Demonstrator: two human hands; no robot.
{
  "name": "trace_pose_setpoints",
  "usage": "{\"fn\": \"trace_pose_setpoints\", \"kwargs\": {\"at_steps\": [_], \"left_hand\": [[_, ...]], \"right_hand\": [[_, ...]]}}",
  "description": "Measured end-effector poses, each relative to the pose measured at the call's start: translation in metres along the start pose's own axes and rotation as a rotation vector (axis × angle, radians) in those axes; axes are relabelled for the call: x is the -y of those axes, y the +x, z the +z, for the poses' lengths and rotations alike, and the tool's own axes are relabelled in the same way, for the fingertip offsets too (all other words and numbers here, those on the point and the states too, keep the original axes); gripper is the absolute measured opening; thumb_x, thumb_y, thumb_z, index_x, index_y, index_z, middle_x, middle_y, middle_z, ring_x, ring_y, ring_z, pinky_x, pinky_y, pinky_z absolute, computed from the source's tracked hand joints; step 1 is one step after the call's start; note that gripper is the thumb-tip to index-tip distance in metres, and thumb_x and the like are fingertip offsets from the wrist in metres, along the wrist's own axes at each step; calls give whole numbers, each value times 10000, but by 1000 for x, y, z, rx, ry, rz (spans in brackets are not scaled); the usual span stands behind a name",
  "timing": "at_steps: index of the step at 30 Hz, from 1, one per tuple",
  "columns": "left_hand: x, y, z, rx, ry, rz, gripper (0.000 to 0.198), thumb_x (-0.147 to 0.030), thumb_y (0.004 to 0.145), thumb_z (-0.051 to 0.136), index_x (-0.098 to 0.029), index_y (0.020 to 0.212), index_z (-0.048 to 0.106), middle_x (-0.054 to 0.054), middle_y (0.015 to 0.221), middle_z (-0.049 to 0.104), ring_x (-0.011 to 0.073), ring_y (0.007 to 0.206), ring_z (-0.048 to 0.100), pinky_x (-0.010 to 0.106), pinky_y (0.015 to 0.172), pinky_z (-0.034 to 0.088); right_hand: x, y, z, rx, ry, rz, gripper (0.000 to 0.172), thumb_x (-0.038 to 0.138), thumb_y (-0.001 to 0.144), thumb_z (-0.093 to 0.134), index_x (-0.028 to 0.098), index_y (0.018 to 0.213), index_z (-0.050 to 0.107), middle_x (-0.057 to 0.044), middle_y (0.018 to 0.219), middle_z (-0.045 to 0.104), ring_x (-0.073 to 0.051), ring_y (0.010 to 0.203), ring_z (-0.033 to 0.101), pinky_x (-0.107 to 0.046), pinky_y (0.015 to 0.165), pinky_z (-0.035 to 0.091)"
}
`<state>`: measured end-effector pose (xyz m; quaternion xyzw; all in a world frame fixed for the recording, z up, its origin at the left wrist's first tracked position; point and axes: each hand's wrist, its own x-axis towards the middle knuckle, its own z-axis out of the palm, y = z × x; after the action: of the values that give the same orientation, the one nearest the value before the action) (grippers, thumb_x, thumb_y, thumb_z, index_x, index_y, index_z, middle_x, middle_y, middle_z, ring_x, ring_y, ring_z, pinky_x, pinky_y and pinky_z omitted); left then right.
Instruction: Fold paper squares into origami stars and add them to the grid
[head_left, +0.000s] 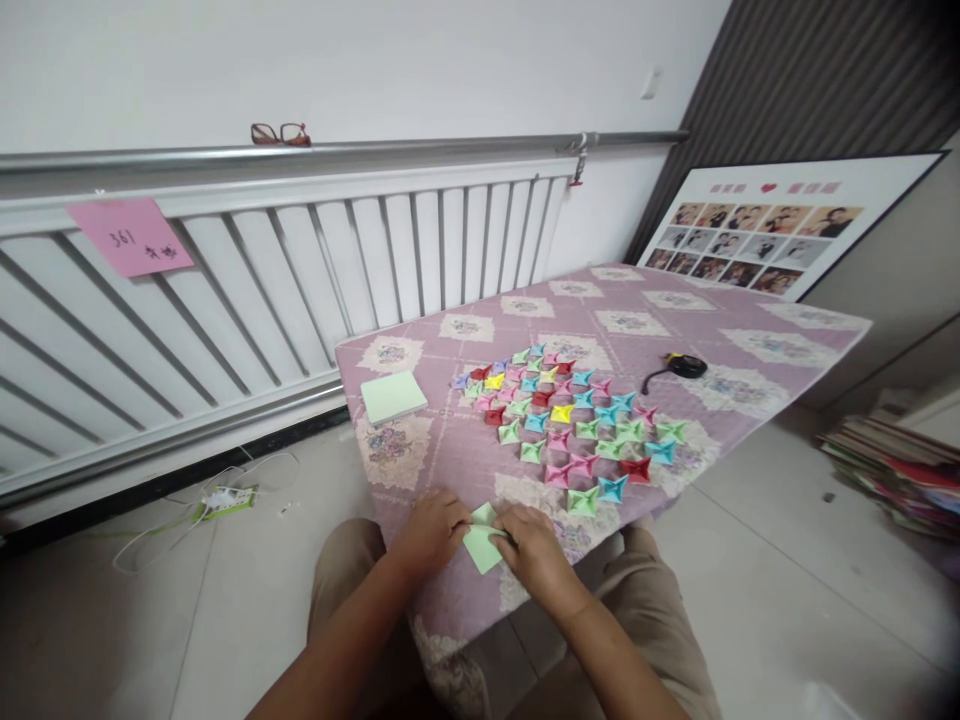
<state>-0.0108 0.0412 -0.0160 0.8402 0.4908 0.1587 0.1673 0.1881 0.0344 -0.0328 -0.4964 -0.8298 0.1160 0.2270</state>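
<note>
A sheet of light green paper [486, 552] lies partly folded near the table's front corner. My left hand [433, 530] grips its left side, fingertips pressed on the fold. From the right, my right hand [531, 545] pinches the opposite edge between thumb and fingers. Beyond my hands stand rows of small folded paper pieces [562, 412] in green, pink, blue, red and yellow. To the left of them is a stack of light green square paper [393, 396]. What lies under my fingertips is hidden.
A black strap trails from a tape measure [686, 366] on the floral tablecloth [457, 460]. Behind the table runs a white radiator [420, 245] bearing a pink note [131, 236]; glasses [280, 134] rest on the pipe. A photo board [772, 225] leans at the right, and a power strip [229, 501] lies on the floor.
</note>
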Motion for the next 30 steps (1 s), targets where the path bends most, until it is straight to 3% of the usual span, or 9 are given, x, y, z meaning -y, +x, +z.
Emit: {"fn": "trace_pose_setpoints", "kwargs": {"at_steps": [10, 19, 30], "left_hand": [[4, -2, 6, 4, 19, 62, 131, -173, 911, 513, -198, 919, 641, 33, 942, 586, 186, 919, 497, 331, 856, 368], [5, -5, 13, 4, 180, 138, 147, -166, 918, 502, -201, 883, 640, 27, 901, 601, 196, 883, 499, 340, 809, 375], [8, -11, 15, -25, 207, 164, 150, -163, 919, 514, -207, 887, 654, 16, 917, 614, 179, 881, 514, 325, 814, 388]], "right_hand": [[-20, -14, 10, -74, -66, -138, 202, 197, 916, 459, 186, 741, 559, -46, 747, 558, -193, 731, 496, -323, 695, 398], [-18, -15, 4, -95, -120, -226, 225, 194, 923, 468, 185, 715, 551, -38, 744, 540, -180, 722, 466, -300, 674, 391], [-15, -17, 1, -83, -192, -286, 223, 192, 923, 484, 182, 716, 566, -31, 762, 546, -178, 741, 464, -296, 673, 384]]}}
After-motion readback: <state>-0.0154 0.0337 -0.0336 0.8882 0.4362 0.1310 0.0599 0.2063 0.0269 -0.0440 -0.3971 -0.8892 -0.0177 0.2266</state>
